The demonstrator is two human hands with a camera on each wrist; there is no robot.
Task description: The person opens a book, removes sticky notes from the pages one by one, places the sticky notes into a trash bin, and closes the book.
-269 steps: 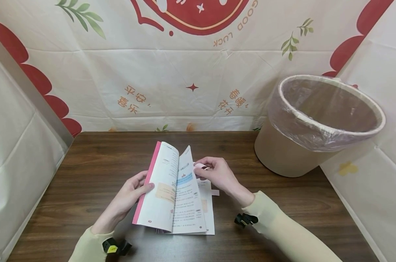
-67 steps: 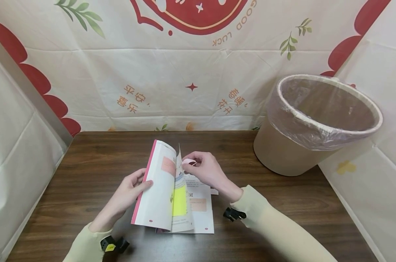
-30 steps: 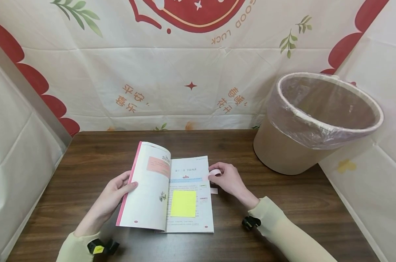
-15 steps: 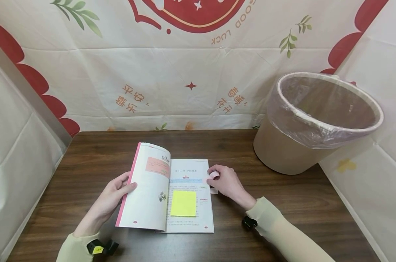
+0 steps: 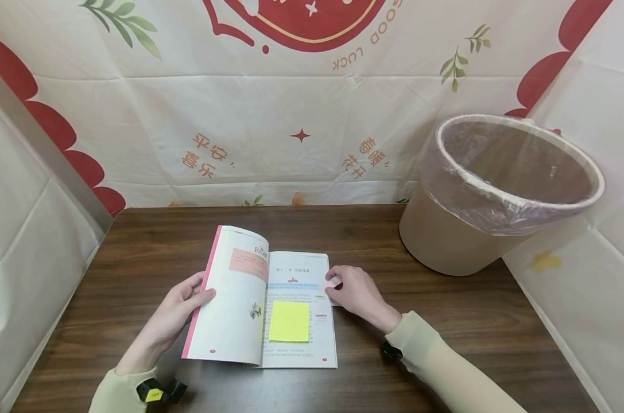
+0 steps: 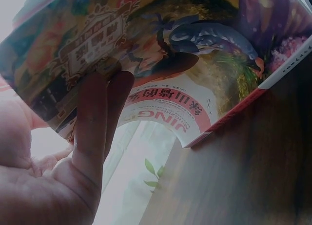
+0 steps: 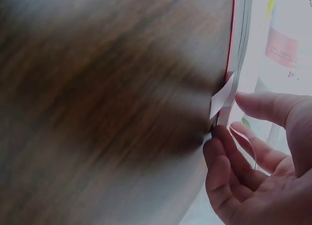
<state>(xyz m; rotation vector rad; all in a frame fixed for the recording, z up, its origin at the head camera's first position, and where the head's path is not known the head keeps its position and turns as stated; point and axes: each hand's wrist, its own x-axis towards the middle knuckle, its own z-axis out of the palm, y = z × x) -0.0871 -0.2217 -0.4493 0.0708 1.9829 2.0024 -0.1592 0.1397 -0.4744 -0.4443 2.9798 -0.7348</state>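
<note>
An open book [image 5: 296, 355] with a pink spine edge lies on the table, its left part raised. My left hand [image 5: 179, 304] grips that raised part, thumb on the page and fingers behind; the left wrist view shows its illustrated cover [image 6: 161, 54]. A yellow sticky note [image 5: 289, 321] sits on the right page. At the right page's outer edge, my right hand [image 5: 356, 291] curls thumb and fingers round a pale pink paper tab [image 5: 334, 281]. In the right wrist view a curled strip [image 7: 246, 144] passes among the fingers, and another pink tab [image 7: 223, 97] juts from the page edges.
A beige waste bin [image 5: 446, 241] with a clear plastic liner stands at the back right. The brown wooden table [image 5: 126, 252] ends at a printed cloth backdrop [image 5: 270, 115]. Black straps with small cameras [image 5: 157, 391] sit at both wrists.
Since the earliest frame, pages have turned and the yellow note has come into view on the flattened right page. The right hand has just moved slightly down along the page edge; the left stays put.
</note>
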